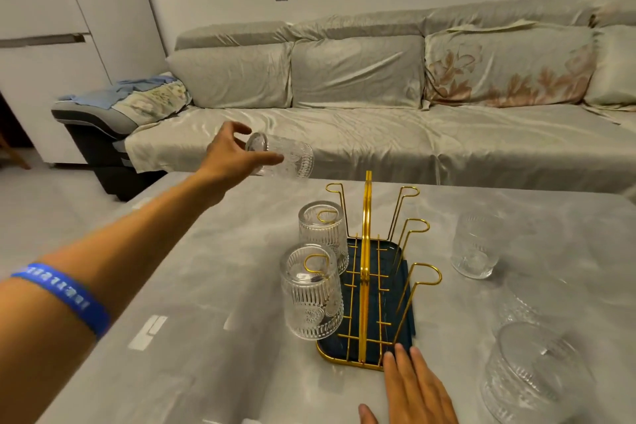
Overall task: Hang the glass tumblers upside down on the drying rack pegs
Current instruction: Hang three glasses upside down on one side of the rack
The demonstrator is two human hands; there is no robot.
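A gold wire drying rack [365, 251] on a dark blue tray stands mid-table. Two patterned glass tumblers hang upside down on its left pegs, the near one [311, 293] and the one behind it [323, 234]. My left hand [229, 157] grips a third tumbler [285, 158], tilted on its side in the air above the table's far left, beyond the rack's empty back-left peg [335, 188]. My right hand [413, 389] lies flat with straight fingers touching the tray's near right corner. Three right pegs are empty.
Upright tumblers stand on the grey table right of the rack: one at the far right [476, 244], a large close one [533, 375], and a faint one between them [526, 303]. A covered sofa [378, 134] runs behind the table.
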